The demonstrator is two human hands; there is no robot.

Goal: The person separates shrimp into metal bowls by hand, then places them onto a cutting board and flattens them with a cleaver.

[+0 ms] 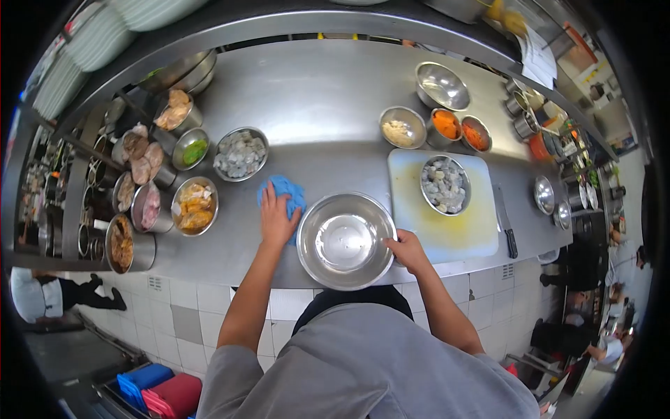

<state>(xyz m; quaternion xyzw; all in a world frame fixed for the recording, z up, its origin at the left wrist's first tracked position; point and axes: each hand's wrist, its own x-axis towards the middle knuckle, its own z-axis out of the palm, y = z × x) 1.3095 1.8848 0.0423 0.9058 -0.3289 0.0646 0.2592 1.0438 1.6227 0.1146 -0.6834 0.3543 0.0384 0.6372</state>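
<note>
Left hand (276,220) lies over blue cloth (289,190), grip unclear; right hand (407,251) pinches large bowl (345,241) at rim, probably to keep it steady.

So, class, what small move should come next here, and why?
Probably sliding the blue cloth along the counter: the left hand already lies on it, while the right hand grips the large metal bowl by its rim.

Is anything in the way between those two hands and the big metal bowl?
Nothing visible blocks the right hand: it already holds the rim of the big metal bowl. The left hand rests on a blue cloth, part of which lies between it and the bowl.
</note>
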